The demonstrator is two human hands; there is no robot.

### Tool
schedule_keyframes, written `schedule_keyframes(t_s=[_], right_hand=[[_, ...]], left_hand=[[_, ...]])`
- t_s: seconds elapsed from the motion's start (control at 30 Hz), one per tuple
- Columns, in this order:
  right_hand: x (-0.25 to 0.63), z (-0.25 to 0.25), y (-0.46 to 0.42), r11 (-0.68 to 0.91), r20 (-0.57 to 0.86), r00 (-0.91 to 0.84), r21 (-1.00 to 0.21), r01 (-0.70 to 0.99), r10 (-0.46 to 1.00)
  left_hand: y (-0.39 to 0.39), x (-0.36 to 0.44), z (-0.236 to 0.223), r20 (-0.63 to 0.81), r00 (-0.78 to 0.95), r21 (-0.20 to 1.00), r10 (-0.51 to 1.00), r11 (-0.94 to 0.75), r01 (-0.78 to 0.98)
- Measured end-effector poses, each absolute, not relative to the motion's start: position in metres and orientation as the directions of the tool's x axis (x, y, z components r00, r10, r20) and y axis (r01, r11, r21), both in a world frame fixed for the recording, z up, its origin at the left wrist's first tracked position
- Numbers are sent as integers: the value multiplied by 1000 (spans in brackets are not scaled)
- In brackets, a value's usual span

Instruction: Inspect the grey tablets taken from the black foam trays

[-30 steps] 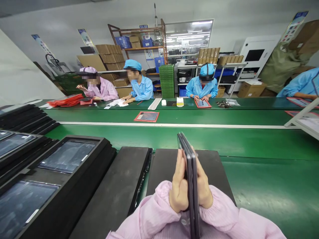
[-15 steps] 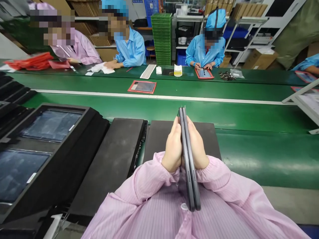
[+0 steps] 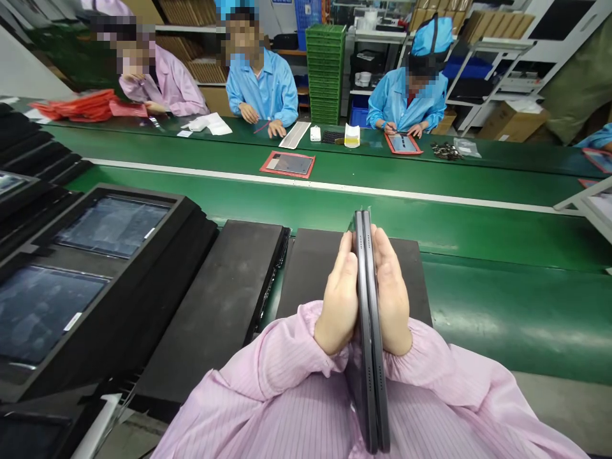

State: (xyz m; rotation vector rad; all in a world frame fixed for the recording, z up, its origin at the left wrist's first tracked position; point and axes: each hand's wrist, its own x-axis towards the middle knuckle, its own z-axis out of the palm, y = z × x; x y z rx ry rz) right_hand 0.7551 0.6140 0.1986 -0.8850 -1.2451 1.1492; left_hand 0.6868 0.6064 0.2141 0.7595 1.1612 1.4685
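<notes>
Two slim dark grey tablets (image 3: 371,331) stand on edge, side by side and touching, with rows of small speaker holes along the edges facing up. My left hand (image 3: 338,299) lies flat against the left face of the pair. From the other side my right hand (image 3: 392,293) presses on the right face, so the tablets are gripped between both palms. Their near ends reach back to my chest. Below and beyond my hands is a black foam board (image 3: 308,268) on the green bench. The screens are mostly hidden.
Left of me, stacked black foam trays (image 3: 100,274) hold tablets, beside a long black foam slab (image 3: 215,299). Across the green conveyor (image 3: 478,223) sit several co-workers. A red-framed panel (image 3: 288,164) lies on it. A white stand (image 3: 590,204) is at the right.
The tablets and my hands sit slightly lower and nearer in view. Across the bench, the middle co-worker's hands have moved right, and the pink-sleeved co-worker has raised a hand toward the face.
</notes>
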Motion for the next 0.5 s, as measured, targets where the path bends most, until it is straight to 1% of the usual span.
schedule_keyframes(t_s=[0.13,0.27,0.33,0.47,0.5], right_hand=[[759,203,608,272,284,-52,-949,-161,958],[762,205,605,277,291,-56,-945,-174,955],[764,203,603,304,317,-60,-938,-164,946],[770,189,601,451,453,-87,-891,-44,887],[771,184,601,454,453,-97,-891,-18,886]], left_hand=[[600,689,213,-87,-212,939,973,9,-344],[596,692,215,-81,-197,935,977,6,-354],[595,692,214,-72,-194,934,978,-3,-358],[596,692,208,-90,-194,914,977,4,-407],[598,692,205,-105,-191,901,976,13,-433]])
